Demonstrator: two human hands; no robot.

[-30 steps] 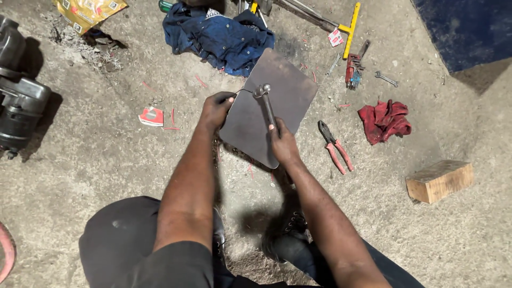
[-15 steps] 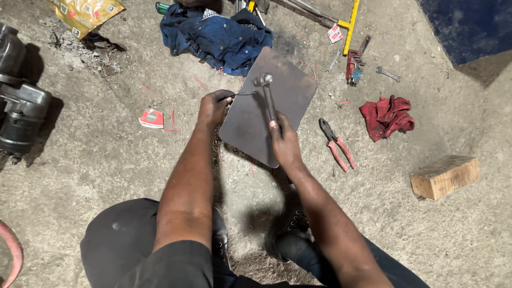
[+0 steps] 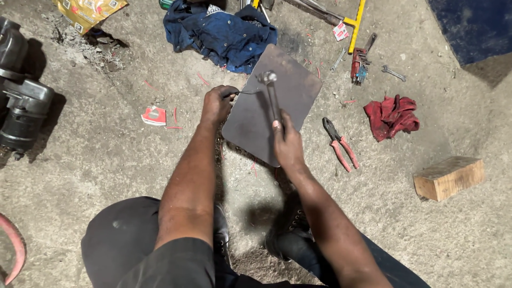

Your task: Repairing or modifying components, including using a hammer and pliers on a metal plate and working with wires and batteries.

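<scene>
While the right hand (image 3: 288,145) gripped one hammer (image 3: 271,93), the left hand (image 3: 217,102) pinched one thin wire (image 3: 246,93) on one metal plate (image 3: 256,120); one pair of pliers (image 3: 339,143) lay beside.

Your right hand (image 3: 288,146) covers the hammer (image 3: 271,96) grip, and your left hand (image 3: 217,104) hides most of the thin wire (image 3: 246,92) it pinches. The dark machine (image 3: 21,101) runs off the left edge, the yellow bag (image 3: 88,12) off the top.
</scene>
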